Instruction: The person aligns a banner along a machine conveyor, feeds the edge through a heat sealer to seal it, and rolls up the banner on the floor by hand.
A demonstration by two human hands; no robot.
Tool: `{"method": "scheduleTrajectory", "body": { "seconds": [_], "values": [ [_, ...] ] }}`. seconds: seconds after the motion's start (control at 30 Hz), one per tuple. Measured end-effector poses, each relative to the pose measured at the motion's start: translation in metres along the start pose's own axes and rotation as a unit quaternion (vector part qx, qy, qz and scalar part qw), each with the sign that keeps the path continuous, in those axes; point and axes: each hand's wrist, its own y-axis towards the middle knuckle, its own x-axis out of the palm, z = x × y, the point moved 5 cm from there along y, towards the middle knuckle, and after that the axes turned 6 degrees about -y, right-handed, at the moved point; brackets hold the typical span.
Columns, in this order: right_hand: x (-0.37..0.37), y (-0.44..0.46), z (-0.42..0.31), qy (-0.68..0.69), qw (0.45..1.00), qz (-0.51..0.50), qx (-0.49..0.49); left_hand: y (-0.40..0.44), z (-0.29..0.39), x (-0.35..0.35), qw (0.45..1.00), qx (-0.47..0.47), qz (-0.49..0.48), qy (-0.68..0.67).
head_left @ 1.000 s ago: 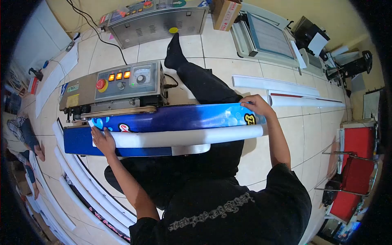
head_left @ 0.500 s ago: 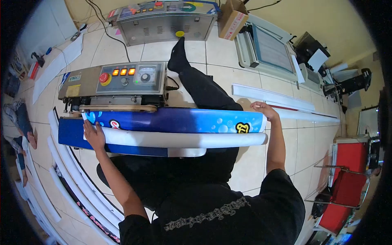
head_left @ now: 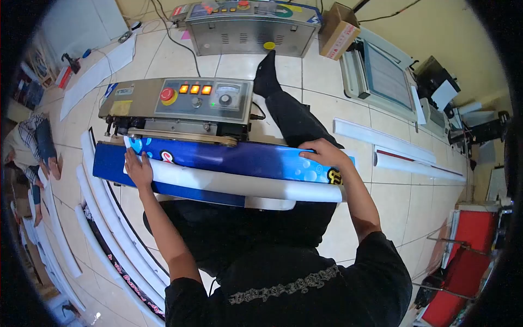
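A blue printed banner (head_left: pixel 261 162) with a long white rolled part (head_left: pixel 245 184) lies along the front of a sealing machine (head_left: pixel 185 101) with lit orange switches and a red button. My left hand (head_left: pixel 139 169) rests flat with spread fingers on the left end of the banner and roll. Toward the right end, my right hand (head_left: pixel 324 153) pinches the upper edge of the banner. Under the roll is the machine's dark blue bed (head_left: pixel 117 166). The banner's upper edge runs beside the machine's belt (head_left: pixel 182 135).
Long white rolls (head_left: pixel 117 223) lie on the floor at left, others (head_left: pixel 384 140) at right. A second steel machine (head_left: pixel 248 35) and a cardboard box (head_left: pixel 339 32) stand ahead. Another person (head_left: pixel 41 141) sits at far left. A red chair (head_left: pixel 463 267) is at right.
My right hand has left the banner's right end and moved left along its upper edge, where it now pinches it. My left hand stays at the left end. The camera view has shifted.
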Motion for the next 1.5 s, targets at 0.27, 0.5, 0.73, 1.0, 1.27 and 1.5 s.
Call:
{"method": "scheduleTrajectory", "body": {
  "seconds": [0.27,0.5,0.73,1.0,1.27,1.5],
  "values": [
    [-0.015,-0.042,0.018,0.023,0.995,0.068,0.068,0.014,-0.025,0.008,1.000,0.006,0.019,0.018],
    [-0.022,-0.092,0.061,0.040,0.987,0.095,0.127,0.024,-0.042,0.007,0.999,0.022,0.030,0.011],
    [-0.023,-0.116,0.091,0.149,0.967,0.105,0.180,0.033,-0.058,0.004,0.997,0.030,0.058,-0.032],
    [-0.018,-0.122,0.114,0.236,0.950,0.106,0.175,0.044,-0.062,-0.003,0.998,0.016,0.052,-0.033],
    [-0.012,-0.112,0.119,0.256,0.944,0.080,0.194,0.057,-0.086,-0.001,0.996,0.027,0.059,-0.062],
    [-0.008,-0.108,0.127,0.286,0.928,0.067,0.228,0.063,-0.089,-0.008,0.998,0.005,0.052,-0.035]
  ]
}}
